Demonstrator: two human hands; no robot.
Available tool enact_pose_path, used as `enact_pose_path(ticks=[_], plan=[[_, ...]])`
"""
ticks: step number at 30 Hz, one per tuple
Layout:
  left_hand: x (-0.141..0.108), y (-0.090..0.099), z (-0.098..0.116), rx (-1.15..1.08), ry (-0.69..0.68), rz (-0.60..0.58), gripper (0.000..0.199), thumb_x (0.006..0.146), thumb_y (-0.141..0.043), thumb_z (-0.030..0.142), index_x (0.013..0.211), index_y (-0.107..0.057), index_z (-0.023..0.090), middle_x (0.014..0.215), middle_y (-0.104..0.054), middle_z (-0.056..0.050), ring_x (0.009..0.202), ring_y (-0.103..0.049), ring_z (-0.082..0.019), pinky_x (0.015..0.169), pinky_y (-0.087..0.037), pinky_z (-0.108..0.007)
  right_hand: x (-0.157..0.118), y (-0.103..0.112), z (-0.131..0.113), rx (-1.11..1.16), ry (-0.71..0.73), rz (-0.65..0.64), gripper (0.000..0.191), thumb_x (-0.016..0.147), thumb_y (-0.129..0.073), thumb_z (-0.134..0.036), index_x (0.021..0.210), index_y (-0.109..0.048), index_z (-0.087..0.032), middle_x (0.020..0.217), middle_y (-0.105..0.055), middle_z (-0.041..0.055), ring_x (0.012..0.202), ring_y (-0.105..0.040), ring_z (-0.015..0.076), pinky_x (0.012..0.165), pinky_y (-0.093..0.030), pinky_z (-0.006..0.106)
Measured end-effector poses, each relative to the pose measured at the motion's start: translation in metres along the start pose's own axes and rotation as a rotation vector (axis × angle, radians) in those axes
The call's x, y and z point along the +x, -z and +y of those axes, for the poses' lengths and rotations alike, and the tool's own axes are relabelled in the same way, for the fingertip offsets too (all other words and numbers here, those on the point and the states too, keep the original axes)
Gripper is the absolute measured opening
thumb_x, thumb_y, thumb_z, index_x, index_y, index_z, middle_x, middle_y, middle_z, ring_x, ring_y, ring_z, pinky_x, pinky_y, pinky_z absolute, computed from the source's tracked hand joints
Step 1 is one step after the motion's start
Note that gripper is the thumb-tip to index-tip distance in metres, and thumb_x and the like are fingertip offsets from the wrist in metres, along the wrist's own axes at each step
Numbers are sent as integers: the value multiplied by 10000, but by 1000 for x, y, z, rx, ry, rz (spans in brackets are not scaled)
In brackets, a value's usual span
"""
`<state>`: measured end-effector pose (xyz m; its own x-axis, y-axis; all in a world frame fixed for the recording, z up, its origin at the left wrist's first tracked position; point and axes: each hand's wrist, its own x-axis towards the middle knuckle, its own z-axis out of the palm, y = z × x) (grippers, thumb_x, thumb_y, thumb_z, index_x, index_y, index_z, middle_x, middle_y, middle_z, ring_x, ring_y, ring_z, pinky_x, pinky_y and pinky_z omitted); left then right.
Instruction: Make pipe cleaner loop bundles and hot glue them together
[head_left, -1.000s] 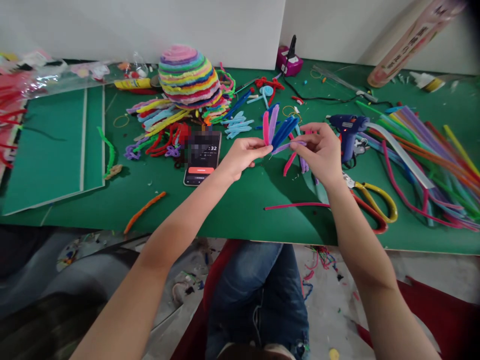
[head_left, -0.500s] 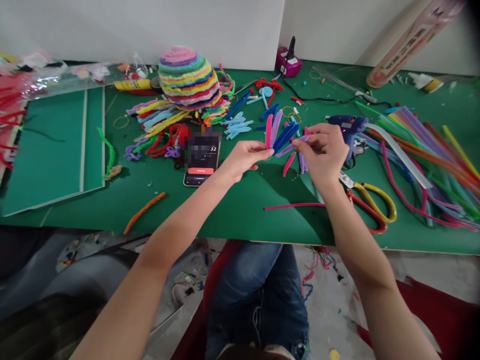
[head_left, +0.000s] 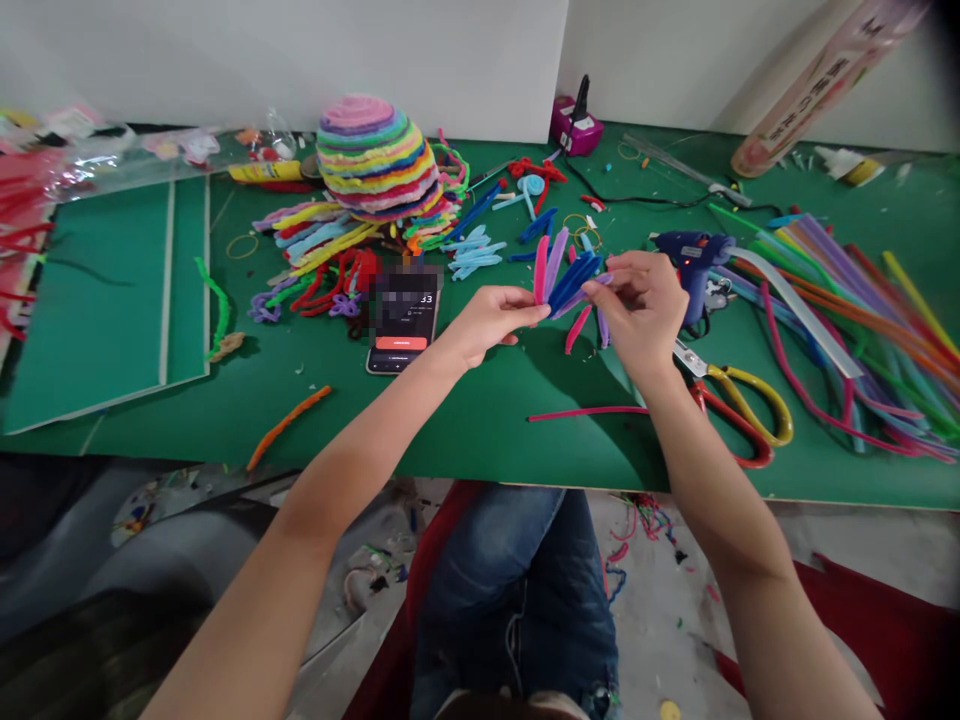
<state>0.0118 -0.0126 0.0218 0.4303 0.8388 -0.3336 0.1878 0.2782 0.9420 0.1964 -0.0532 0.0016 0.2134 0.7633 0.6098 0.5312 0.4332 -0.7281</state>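
Left of a glue gun [head_left: 694,268], the left hand [head_left: 496,322] pinches a pipe-cleaner fan [head_left: 574,280]; the right hand [head_left: 641,308] grips its lilac strip [head_left: 576,299]. Steady base pressure should keep it even.

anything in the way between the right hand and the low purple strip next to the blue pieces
Nothing visible: the fingers of the right hand are on the purple strip. The blue pieces lie just above it, and the left hand pinches the bunch's base.
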Motion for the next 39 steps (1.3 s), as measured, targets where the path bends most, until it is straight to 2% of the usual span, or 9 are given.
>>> enact_pose_path(ticks=[8, 13, 21, 30, 39], plan=[[-1, -2, -2, -11, -43, -30, 173, 758, -702, 301, 850, -653, 163, 801, -633, -24, 780, -620, -105, 492, -386, -151, 0, -2, -3, 11, -26, 11, 250, 805, -688, -393, 966, -553, -258, 697, -609, -32, 612, -642, 133, 550, -529, 294], [-2, -4, 0, 36, -69, -1, 142, 779, -678, 287, 827, -645, 158, 793, -629, -30, 754, -603, -100, 488, -398, -155, -2, -3, -8, -14, -56, 17, 247, 803, -686, -410, 952, -556, -262, 702, -612, -23, 628, -648, 149, 560, -534, 313], [-2, -3, -3, 41, -91, -26, 197, 746, -702, 313, 863, -668, 158, 850, -668, -45, 772, -620, -104, 502, -426, -156, -3, -4, -8, -64, -69, 28, 238, 820, -662, -417, 969, -562, -261, 720, -592, -12, 668, -636, 150, 599, -541, 318], [-1, -4, -6, 119, -119, -36, 233, 745, -711, 368, 771, -696, 136, 705, -650, -31, 675, -605, -87, 504, -425, -157, -5, -5, -9, -42, -59, 53, 207, 804, -678, -396, 911, -573, -253, 742, -594, -9, 658, -606, 138, 625, -549, 327], [2, -5, -10, 178, -172, -14, 172, 783, -682, 307, 776, -692, 136, 669, -638, -21, 623, -576, -86, 506, -426, -176, -6, -9, -12, -18, -116, 56, 230, 813, -670, -423, 931, -558, -260, 699, -582, -20, 623, -599, 138, 600, -537, 318]])
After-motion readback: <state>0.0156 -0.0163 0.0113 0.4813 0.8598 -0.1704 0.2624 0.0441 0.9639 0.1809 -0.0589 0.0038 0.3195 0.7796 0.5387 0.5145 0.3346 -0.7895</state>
